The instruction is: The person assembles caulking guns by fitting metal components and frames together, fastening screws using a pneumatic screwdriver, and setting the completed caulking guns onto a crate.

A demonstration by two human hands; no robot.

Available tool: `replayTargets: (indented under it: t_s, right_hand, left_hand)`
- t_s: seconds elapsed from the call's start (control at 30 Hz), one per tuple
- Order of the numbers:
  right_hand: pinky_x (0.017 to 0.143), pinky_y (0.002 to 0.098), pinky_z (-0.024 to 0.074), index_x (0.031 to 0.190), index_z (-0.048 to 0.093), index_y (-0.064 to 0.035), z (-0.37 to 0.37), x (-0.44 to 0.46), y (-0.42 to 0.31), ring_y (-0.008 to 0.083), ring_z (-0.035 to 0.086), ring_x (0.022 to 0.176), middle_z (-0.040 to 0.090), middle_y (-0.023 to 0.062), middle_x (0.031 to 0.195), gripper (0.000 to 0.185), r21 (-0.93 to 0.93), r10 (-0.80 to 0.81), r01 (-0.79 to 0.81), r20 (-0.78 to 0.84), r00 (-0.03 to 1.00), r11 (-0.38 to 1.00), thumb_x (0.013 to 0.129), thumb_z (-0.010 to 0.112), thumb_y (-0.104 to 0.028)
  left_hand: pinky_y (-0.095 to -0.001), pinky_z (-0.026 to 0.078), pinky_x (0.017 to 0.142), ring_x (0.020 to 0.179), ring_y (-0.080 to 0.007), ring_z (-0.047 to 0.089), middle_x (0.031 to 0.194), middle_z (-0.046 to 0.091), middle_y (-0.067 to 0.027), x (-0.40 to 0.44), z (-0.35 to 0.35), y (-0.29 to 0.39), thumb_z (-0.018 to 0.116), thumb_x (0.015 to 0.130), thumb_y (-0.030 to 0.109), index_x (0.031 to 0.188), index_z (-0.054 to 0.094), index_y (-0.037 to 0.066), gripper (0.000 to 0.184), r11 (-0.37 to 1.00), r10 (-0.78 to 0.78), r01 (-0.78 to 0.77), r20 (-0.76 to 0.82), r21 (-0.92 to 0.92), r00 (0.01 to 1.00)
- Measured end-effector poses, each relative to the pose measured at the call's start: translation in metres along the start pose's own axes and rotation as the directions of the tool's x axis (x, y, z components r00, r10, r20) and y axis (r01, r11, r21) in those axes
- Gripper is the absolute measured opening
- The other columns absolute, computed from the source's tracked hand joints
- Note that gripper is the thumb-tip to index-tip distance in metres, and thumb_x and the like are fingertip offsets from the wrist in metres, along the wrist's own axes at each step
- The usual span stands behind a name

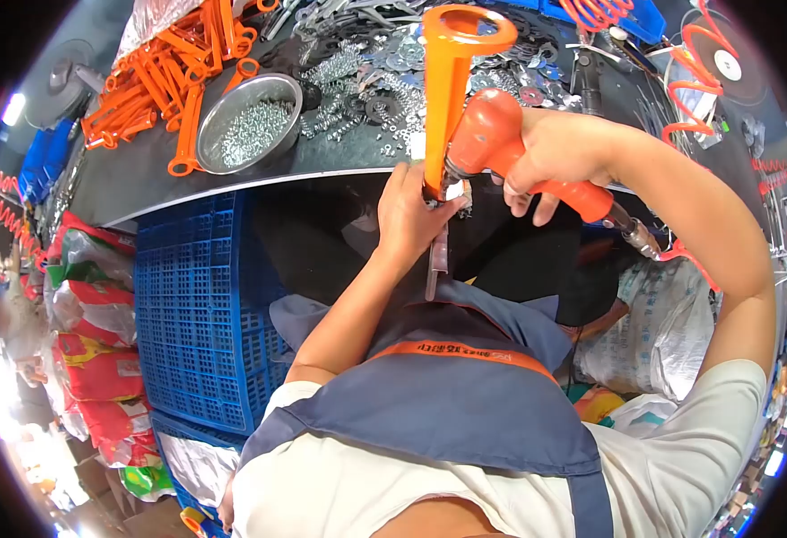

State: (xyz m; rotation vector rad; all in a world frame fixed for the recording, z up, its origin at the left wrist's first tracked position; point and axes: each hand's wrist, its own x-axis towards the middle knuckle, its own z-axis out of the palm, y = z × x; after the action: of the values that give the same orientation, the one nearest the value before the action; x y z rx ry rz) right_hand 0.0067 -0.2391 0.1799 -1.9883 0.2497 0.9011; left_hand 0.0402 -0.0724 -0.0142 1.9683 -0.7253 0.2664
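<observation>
Two hands, one orange bar point(444, 103) between them at the bench point(156, 177) edge.
Your left hand point(408, 215) is closed around the bar's lower end; your right hand point(555, 160) curls around an orange power tool point(486, 130), its nose just beside your left hand. Beyond and left of your left hand stands a bowl point(268, 87) of screws point(254, 136), near more orange bars point(156, 85); loose metal parts point(393, 81) lie ahead of both hands.

The glossy orange bar point(443, 103) stood roughly upright, its ringed end uppermost. The orange-red driver point(486, 134) was tilted just beside it, nose at the bar's lower part, grip slanting down and away rightward.
</observation>
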Motion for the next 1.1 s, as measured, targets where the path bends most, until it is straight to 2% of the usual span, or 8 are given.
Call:
replayTargets:
  t_s: [0.43,0.7,0.77,0.9,1.0,1.03,1.07,1.1]
  right_hand:
    - [0.045,0.0271,0.0453,0.089,0.054,0.0033,0.006,0.001,-0.013,0.0136,0.055,0.054,0.056,0.0085,0.065,0.019,-0.184,-0.004,0.001,-0.019,1.0,0.983,0.071,0.055,-0.002]
    - [0.05,0.0296,0.0552,0.116,0.05,-0.0014,-0.003,-0.033,0.002,0.0165,0.062,0.067,0.06,0.0094,0.082,0.047,-0.204,-0.109,0.097,-0.052,0.993,0.974,0.071,0.063,-0.008]
    - [0.049,0.0289,0.0544,0.117,0.05,-0.002,-0.012,-0.061,0.018,0.0165,0.063,0.07,0.061,0.0094,0.086,0.048,0.073,-0.165,0.184,-0.213,0.963,0.98,0.071,0.065,-0.008]
    - [0.048,0.0279,0.0521,0.117,0.051,-0.0034,-0.05,-0.089,0.094,0.0158,0.063,0.069,0.062,0.008,0.086,0.045,0.108,-0.128,0.193,-0.435,0.891,0.975,0.074,0.066,-0.005]
    - [0.044,0.0283,0.0492,0.094,0.059,-0.0009,-0.076,-0.086,0.144,0.0117,0.058,0.064,0.057,0.0034,0.07,0.026,-0.114,-0.001,-0.097,-0.653,0.757,0.989,0.068,0.058,0.002]
    - [0.05,0.0365,0.05,0.081,0.059,0.0018,-0.088,-0.081,0.165,0.0216,0.06,0.06,0.059,0.0097,0.066,0.014,-0.227,-0.018,-0.199,-0.701,0.713,0.953,0.068,0.054,0.003]
    - [0.062,0.0448,0.0499,0.079,0.058,0.0034,-0.106,-0.069,0.2,0.0365,0.062,0.066,0.062,0.0202,0.069,0.012,-0.561,-0.287,-0.248,-0.696,0.658,0.79,0.068,0.054,0.001]
    - [0.067,0.0465,0.0491,0.079,0.059,0.0033,-0.117,-0.058,0.216,0.04,0.061,0.073,0.062,0.0229,0.073,0.012,-0.548,-0.255,-0.321,-0.73,0.634,0.772,0.069,0.055,-0.001]
  left_hand:
    - [-0.0384,0.045,0.062,0.07,-0.0292,0.053,0.076,0.049,-0.0094,0.001,0.002,-0.001,0.083,0.059,0.016,0.094,0.058,0.006,0.045,0.999,0.006,-0.007,-0.017,-0.04,1.0]
    - [-0.0384,0.046,0.064,0.072,-0.0292,0.053,0.078,0.05,-0.009,0.002,-0.006,-0.001,0.084,0.059,0.018,0.097,0.058,0.007,0.047,0.998,-0.023,0.026,0.051,-0.052,0.998]
    - [-0.0385,0.046,0.065,0.073,-0.0292,0.054,0.078,0.051,-0.0087,0.003,-0.003,-0.004,0.084,0.06,0.02,0.098,0.058,0.007,0.048,0.999,0.02,-0.017,0.041,-0.05,0.999]
    - [-0.0344,0.048,0.067,0.077,-0.0238,0.058,0.093,0.059,-0.0115,0.009,-0.035,-0.002,0.083,0.064,0.019,0.112,0.059,0.005,0.056,0.98,-0.08,0.11,0.178,-0.164,0.981]
    - [-0.0288,0.044,0.059,0.066,-0.0149,0.052,0.086,0.059,-0.0088,0.035,-0.094,-0.026,0.079,0.07,0.021,0.111,0.061,0.002,0.049,0.995,0.062,-0.04,-0.239,0.096,0.969]
    - [-0.0319,0.044,0.063,0.069,-0.0173,0.052,0.085,0.057,-0.0091,0.046,-0.117,-0.042,0.074,0.076,0.024,0.113,0.06,0.001,0.046,0.962,-0.151,0.211,-0.309,0.171,0.939]
    - [-0.0361,0.044,0.073,0.084,-0.0224,0.053,0.098,0.056,-0.0131,0.067,-0.138,-0.058,0.072,0.079,0.026,0.117,0.058,0.002,0.047,0.922,-0.045,0.168,-0.334,0.35,0.942]
    - [-0.0402,0.044,0.083,0.098,-0.0274,0.054,0.111,0.056,-0.0172,0.087,-0.154,-0.071,0.07,0.081,0.029,0.121,0.057,0.003,0.049,0.843,0.059,0.133,-0.337,0.521,0.94]
